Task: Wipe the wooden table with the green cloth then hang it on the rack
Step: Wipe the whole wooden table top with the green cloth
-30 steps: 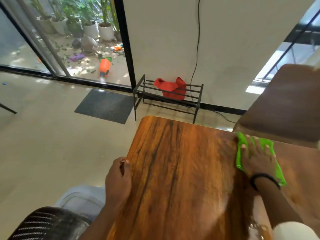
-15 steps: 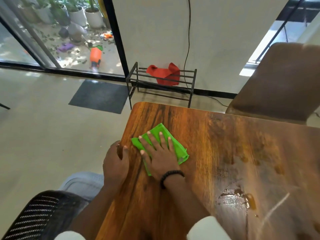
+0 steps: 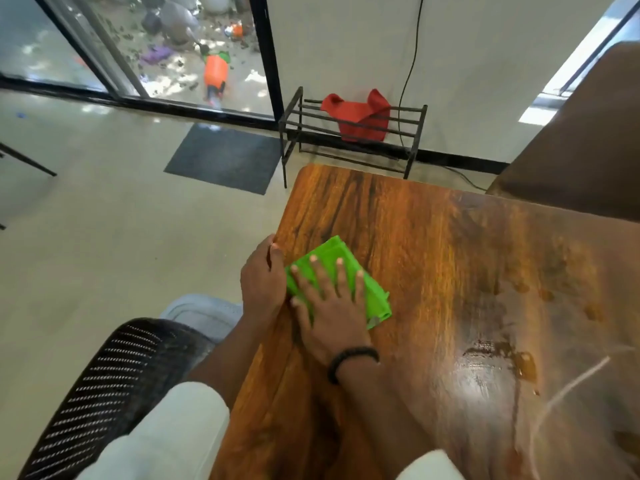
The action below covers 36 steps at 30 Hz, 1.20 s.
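Note:
A folded green cloth [image 3: 372, 289] lies flat near the left edge of the wooden table [image 3: 450, 271]. My right hand [image 3: 329, 306] presses on the cloth with its fingers spread and straight. My left hand [image 3: 261, 278] grips the table's left edge, thumb on top, and touches the cloth's left side. Beyond the table's far end, against the white wall, stands a low black metal rack [image 3: 353, 133] with a red cloth [image 3: 360, 116] draped over its bars.
Wet patches [image 3: 498, 362] shine on the table's right half. A black mesh chair [image 3: 104, 393] is at my lower left, a brown chair back [image 3: 571, 150] at the far right. A grey mat [image 3: 225, 157] lies on the floor by the glass door.
My right hand slid the green cloth from the table's far right across to the left edge, beside my left hand. Over the last half second it has barely moved.

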### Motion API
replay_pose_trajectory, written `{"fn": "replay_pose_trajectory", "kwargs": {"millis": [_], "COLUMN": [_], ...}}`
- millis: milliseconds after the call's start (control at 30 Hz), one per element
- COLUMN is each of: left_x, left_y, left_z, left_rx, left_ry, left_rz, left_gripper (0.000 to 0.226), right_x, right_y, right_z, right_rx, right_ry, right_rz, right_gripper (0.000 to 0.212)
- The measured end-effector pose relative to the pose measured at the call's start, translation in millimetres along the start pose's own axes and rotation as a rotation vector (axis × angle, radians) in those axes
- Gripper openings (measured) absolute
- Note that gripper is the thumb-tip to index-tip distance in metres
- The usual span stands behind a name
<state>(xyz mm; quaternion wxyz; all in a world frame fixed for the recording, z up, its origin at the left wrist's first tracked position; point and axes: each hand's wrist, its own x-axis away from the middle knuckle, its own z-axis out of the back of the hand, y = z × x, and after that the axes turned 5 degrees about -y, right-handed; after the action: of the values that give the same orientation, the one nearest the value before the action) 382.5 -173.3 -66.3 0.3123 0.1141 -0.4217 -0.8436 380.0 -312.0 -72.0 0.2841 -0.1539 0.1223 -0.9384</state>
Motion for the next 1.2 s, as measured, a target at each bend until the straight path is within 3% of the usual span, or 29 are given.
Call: {"fn": "replay_pose_trajectory", "kwargs": {"millis": [100,167,300,367,533,700,800,867,1067,1200], "left_x": [-2,-1,8,4,23,146,206,222,229,231], "left_y": [-4,-3,8,6,15,74,92,97,91,87], "left_z": [-1,0,5,6,-17,-73,-103,-115,-127,-131], "left_rx": [-0.028,-0.018,0.029,0.019,-0.239,-0.337,-0.442,-0.499,-0.597,-0.597], "left_ry": [0.021,0.021,-0.036,-0.044,-0.086,-0.508,-0.605,-0.586,-0.577,-0.555], "left_rz": [-0.014,-0.020,-0.053,-0.056,-0.232,-0.517,-0.542,-0.503,-0.519,-0.516], "left_gripper": [0.038,0.036,0.035,0.033,0.044,0.049,0.050,0.049,0.050,0.049], "right_x": [30,39,49,58,131,269,318,310,176,104], "right_y": [14,56,178,201,155,128,135,151,257,314], "right_z": [1,11,48,62,25,-8,-8,2,53,81], "right_rx": [0.017,0.025,-0.028,-0.098,-0.071,-0.029,-0.059,-0.084,-0.123,-0.131], "right_ry": [-0.022,-0.003,0.075,0.049,0.040,-0.011,-0.106,-0.136,0.100,0.058], "right_rz": [0.162,0.150,-0.350,-0.509,-0.404,-0.350,-0.439,-0.468,-0.592,-0.551], "right_gripper": [0.049,0.049,0.058,0.059,0.056,0.053,0.052,0.052,0.053,0.053]}}
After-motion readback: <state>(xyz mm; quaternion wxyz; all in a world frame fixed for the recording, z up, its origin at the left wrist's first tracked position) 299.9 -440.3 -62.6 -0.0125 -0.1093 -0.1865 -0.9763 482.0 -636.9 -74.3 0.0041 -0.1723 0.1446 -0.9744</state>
